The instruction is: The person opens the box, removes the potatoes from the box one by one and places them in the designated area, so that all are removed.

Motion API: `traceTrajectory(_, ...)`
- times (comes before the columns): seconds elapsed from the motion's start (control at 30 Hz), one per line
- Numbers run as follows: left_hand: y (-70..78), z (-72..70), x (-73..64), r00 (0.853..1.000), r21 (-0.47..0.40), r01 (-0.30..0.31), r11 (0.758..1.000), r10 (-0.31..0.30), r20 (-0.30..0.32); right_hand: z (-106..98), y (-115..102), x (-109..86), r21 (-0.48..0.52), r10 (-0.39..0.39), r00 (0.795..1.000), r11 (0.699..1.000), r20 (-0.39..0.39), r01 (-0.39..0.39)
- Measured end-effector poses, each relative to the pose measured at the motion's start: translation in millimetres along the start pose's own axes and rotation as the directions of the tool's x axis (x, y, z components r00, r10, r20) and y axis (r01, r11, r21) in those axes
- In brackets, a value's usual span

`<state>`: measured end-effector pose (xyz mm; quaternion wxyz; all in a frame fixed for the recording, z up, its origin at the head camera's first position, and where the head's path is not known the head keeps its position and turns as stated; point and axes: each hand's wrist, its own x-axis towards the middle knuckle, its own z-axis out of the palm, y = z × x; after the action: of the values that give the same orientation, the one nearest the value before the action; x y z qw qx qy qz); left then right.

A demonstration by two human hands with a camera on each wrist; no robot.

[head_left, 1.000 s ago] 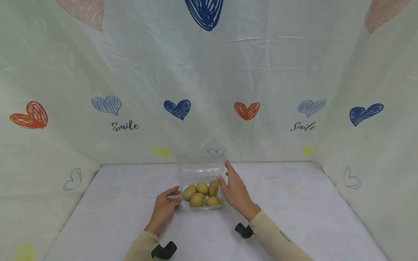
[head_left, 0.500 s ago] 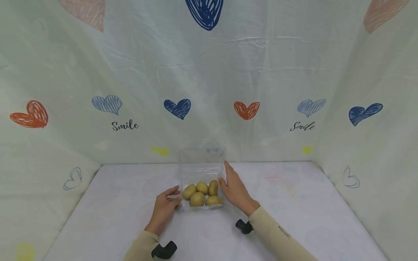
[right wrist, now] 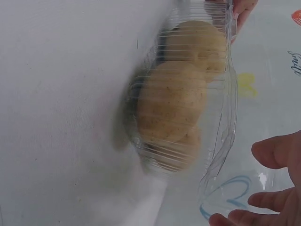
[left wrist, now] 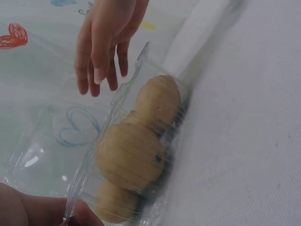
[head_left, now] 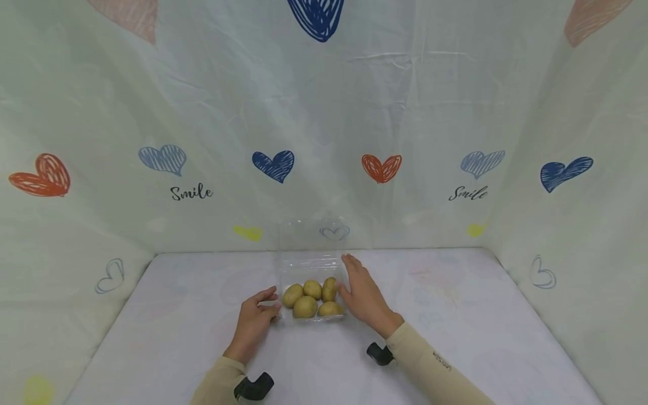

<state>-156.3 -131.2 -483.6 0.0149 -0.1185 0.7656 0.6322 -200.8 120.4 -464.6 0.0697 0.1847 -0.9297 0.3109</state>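
Note:
A clear plastic clamshell box (head_left: 311, 263) stands on the table with several potatoes (head_left: 305, 307) inside. Its transparent lid (head_left: 298, 232) is raised at the back. At the box's left side is my left hand (head_left: 253, 325); the left wrist view has its thumb and a finger pinching the rim (left wrist: 106, 127). My right hand (head_left: 367, 297) is beside the right side, fingers extended. In the right wrist view that hand (right wrist: 290, 165) has spread fingers, apart from the box wall, with potatoes (right wrist: 171, 101) behind the ribbed plastic.
A white cloth (head_left: 455, 315) covers the table. Behind it hangs a pale curtain (head_left: 425, 112) printed with hearts and the word Smile. Black wrist mounts (head_left: 255, 387) stick out from both beige sleeves (head_left: 430, 363).
The lid has swung up and stands higher at the back. My right hand has come slightly down and toward the left, away from the lid. My left hand has stayed at the rim.

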Motion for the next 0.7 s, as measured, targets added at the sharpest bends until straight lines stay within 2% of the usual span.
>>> traceTrajectory(0.33,-2.2,-0.4,1.5,1.0,-0.019,0.009,1.0,-0.009,0.004,-0.9,-5.0,-7.8,-0.075,-0.091,0.996,0.993,0.001,0.09)
traceTrajectory(0.7,-4.7,-0.4,2.1,1.0,-0.028,0.008,1.0,-0.008,-0.004,2.2,-3.1,-14.9,-0.146,-0.245,0.969,0.959,0.021,0.245)
